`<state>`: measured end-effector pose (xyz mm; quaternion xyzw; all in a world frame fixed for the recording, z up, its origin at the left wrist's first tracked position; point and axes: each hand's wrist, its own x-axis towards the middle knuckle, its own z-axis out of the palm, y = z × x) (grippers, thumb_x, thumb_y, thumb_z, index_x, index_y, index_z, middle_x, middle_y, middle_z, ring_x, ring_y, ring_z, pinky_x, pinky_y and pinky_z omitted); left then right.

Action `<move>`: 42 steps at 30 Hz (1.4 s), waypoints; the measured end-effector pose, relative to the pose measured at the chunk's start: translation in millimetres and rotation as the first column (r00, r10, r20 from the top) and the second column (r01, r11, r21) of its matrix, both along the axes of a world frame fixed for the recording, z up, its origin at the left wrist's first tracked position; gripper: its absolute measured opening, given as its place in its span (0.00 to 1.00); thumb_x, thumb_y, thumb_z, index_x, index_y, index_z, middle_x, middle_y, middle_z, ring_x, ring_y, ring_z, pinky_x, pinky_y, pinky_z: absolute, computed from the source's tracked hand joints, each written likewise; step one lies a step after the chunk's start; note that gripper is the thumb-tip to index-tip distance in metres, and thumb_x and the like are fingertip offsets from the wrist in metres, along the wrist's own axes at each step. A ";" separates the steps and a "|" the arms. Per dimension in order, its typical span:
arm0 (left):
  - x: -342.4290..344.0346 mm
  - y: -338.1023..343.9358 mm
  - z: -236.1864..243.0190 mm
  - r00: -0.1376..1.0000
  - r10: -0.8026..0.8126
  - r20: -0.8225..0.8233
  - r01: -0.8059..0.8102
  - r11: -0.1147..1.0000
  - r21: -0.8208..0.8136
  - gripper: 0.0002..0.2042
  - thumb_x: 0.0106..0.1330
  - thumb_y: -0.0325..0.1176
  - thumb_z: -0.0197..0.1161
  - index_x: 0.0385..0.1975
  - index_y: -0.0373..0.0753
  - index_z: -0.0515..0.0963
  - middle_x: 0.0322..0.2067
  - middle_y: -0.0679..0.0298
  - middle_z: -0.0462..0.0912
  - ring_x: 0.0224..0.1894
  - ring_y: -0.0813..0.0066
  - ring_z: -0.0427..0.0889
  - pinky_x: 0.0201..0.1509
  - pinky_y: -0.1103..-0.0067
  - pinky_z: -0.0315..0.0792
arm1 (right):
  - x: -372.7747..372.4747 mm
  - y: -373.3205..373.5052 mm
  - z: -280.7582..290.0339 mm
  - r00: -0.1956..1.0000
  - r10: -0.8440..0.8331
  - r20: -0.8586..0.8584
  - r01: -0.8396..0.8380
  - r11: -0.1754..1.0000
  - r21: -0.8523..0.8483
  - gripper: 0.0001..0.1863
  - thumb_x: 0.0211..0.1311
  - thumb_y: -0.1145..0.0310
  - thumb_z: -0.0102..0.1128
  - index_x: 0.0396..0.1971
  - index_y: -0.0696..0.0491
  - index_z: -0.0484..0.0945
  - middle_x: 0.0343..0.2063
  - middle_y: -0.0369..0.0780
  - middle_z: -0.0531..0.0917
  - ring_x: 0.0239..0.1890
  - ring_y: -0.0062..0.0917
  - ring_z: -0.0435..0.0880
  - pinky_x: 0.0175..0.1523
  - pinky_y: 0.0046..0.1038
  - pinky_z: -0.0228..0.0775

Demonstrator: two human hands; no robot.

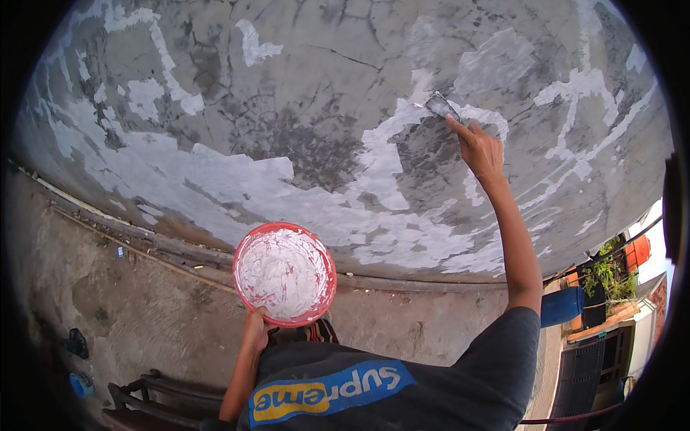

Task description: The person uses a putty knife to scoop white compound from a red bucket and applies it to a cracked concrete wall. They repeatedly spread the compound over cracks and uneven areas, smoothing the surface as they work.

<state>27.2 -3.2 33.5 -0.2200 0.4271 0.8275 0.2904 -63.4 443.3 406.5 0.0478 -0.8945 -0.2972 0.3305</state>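
Note:
My right hand (480,149) is stretched up to the grey wall (316,65), closed round a putty knife (441,107). The knife's blade edge touches the wall beside a patch of fresh white filler (387,161). Lower down, my left hand (255,329) grips the rim of a round red basin (332,287) from below. White paste (282,273) lies in the basin and is smeared up its inner sides. The fingers under the basin are partly hidden.
Cracks and white patches spread over the wall. A long thin pole (144,251) lies along its foot. On the ground at lower left stands a dark bench-like frame (154,395). A blue barrel (562,307) and plants (611,276) are at the right.

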 end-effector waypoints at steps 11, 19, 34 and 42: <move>1.0 -5.6 -29.3 0.999 0.030 -0.036 -0.027 0.997 0.066 0.30 0.51 0.22 0.48 0.60 0.37 0.61 0.48 0.57 0.76 0.44 0.62 0.80 0.40 0.65 0.82 | -2.7 -70.1 12.7 0.984 -0.061 0.169 0.050 0.996 0.073 0.26 0.58 0.72 0.58 0.56 0.31 0.75 0.21 0.37 0.76 0.17 0.32 0.76 0.20 0.33 0.66; 1.2 -3.4 -9.9 1.000 0.009 -0.016 -0.009 1.000 0.010 0.25 0.54 0.23 0.46 0.56 0.28 0.65 0.46 0.49 0.77 0.48 0.54 0.79 0.48 0.57 0.78 | 28.9 -35.0 25.3 0.963 -0.237 0.126 0.222 0.967 0.121 0.28 0.54 0.76 0.57 0.55 0.34 0.76 0.23 0.39 0.77 0.18 0.31 0.79 0.21 0.32 0.68; 7.1 -27.2 4.3 0.997 -0.075 -0.016 0.076 0.995 0.057 0.23 0.55 0.24 0.48 0.54 0.28 0.66 0.46 0.49 0.77 0.48 0.56 0.79 0.48 0.59 0.78 | 39.9 -40.9 -5.8 0.969 -0.244 0.050 0.249 0.950 -0.187 0.21 0.62 0.69 0.57 0.55 0.36 0.77 0.23 0.42 0.78 0.20 0.39 0.75 0.25 0.35 0.67; 24.0 -51.4 -16.9 0.999 -0.006 0.032 0.004 0.997 0.082 0.29 0.52 0.21 0.47 0.59 0.35 0.59 0.42 0.53 0.77 0.40 0.58 0.82 0.37 0.65 0.82 | 129.0 -100.5 -162.1 0.913 0.274 0.301 0.330 -0.066 -0.942 0.23 0.65 0.72 0.57 0.59 0.57 0.67 0.17 0.33 0.75 0.13 0.09 0.63 0.20 0.15 0.52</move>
